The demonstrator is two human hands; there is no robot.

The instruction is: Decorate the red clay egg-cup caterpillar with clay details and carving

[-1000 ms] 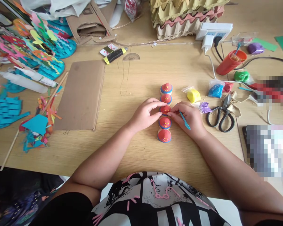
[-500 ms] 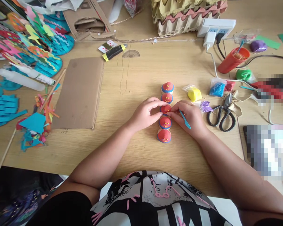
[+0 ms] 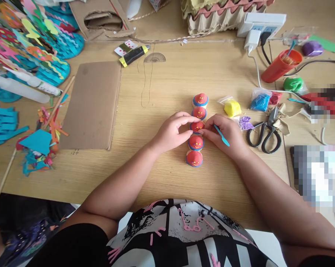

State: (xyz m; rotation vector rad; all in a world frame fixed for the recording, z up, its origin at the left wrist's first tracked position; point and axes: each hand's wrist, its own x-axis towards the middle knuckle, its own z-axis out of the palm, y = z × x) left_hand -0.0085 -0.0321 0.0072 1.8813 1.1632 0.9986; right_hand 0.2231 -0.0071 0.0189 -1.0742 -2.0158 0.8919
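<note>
Hardly any hand motion since the last frame; view shifted slightly, far items now higher. Row of five red domes (image 3: pixel 196 142) on surface (image 3: pixel 161 178), its middle dome (image 3: pixel 196 127) between the two hands. Left hand (image 3: pixel 173 131): thumb and finger spread at the middle dome's left side, can't tell if gripping. Right hand (image 3: pixel 223 129): holding blue tool (image 3: pixel 225 141), fingertips at same dome's right edge. Scissors (image 3: pixel 271 142) right of it.
</note>
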